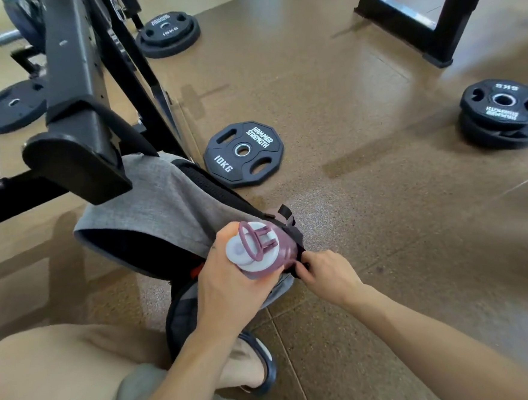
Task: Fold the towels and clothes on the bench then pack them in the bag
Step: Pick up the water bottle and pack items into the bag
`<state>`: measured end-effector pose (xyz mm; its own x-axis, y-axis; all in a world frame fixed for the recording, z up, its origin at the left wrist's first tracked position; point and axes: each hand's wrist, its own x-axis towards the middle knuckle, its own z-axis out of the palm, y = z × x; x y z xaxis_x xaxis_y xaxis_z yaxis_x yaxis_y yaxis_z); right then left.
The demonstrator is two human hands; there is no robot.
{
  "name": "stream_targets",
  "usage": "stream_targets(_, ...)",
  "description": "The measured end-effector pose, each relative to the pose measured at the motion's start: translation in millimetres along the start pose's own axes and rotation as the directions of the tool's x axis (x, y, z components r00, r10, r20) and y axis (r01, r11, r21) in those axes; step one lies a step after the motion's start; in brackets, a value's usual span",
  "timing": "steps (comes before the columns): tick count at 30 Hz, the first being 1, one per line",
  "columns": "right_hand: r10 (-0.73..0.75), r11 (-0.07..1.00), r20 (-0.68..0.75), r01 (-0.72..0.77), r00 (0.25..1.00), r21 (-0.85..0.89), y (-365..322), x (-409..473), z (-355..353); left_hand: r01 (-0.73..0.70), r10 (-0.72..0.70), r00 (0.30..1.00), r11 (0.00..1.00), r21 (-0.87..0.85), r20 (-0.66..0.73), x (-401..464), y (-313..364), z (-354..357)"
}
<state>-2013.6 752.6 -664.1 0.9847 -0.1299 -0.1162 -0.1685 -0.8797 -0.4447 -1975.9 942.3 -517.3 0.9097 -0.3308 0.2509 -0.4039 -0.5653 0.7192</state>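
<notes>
A grey backpack with black trim leans on the floor against the bench frame, its main opening dark and gaping toward the left. My left hand grips a purple water bottle with a pale lid and a purple loop, held at the bag's right side. My right hand pinches the black edge of the bag's side pocket just beside the bottle's body. No towels or clothes show in this view.
A black bench frame rises at the left with a padded foot. Weight plates lie on the brown floor: one 10 kg plate just beyond the bag, others at far left, back and right. My sandalled foot is below the bag.
</notes>
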Motion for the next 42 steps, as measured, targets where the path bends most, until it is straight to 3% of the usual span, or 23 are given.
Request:
stream_targets(4,-0.012,1.0,0.011,0.012,1.0,-0.002,-10.8,-11.0,-3.8,-0.001,0.0,0.999,1.0,0.012,0.036,-7.7,-2.0,0.1)
stream_targets(7,-0.067,0.998,0.023,0.068,0.997,-0.004,-15.8,-20.0,-2.5,0.078,-0.079,0.996,0.997,0.018,0.048,-9.4,-5.9,3.3)
stream_targets(13,-0.042,0.999,0.002,0.042,0.999,0.026,-19.7,-16.9,-0.6,0.184,-0.185,0.981,0.983,0.022,0.061,-5.6,-11.6,12.5)
stream_targets(18,-0.02,0.998,0.006,0.019,1.0,0.056,-21.0,-15.3,1.3,0.05,-0.076,0.968,0.993,0.11,0.241,3.1,-4.0,-6.9)
stream_targets(21,-0.009,0.999,0.017,0.008,1.0,0.034,-22.3,-14.5,0.8,-0.098,0.063,0.989,0.955,0.279,0.131,10.4,3.3,-19.0)
stream_targets(24,-0.02,1.0,0.023,0.02,1.0,0.024,-23.0,-14.4,-1.9,-0.16,0.104,0.977,0.935,0.316,0.186,16.3,10.3,-20.6)
stream_targets(28,-0.08,0.997,0.031,0.079,0.996,0.018,-18.0,-14.1,-6.0,-0.119,0.025,0.947,0.953,0.278,0.319,24.3,0.7,-18.8)
stream_targets(32,-0.194,0.981,-0.02,0.194,0.981,0.016,-17.8,-13.8,-8.7,-0.128,-0.098,0.888,0.886,0.445,0.45,14.1,-34.1,-10.1)
stream_targets(38,-0.208,0.978,0.0,0.208,0.978,0.028,-17.8,-15.6,-8.9,-0.121,-0.199,0.888,0.768,0.629,0.414,14.5,-27.1,30.3)
stream_targets(42,-0.103,0.994,0.033,0.102,0.994,0.033,-19.9,-8.1,-12.2,-0.086,-0.214,0.882,0.803,0.59,0.419,17.7,-31.9,32.4)
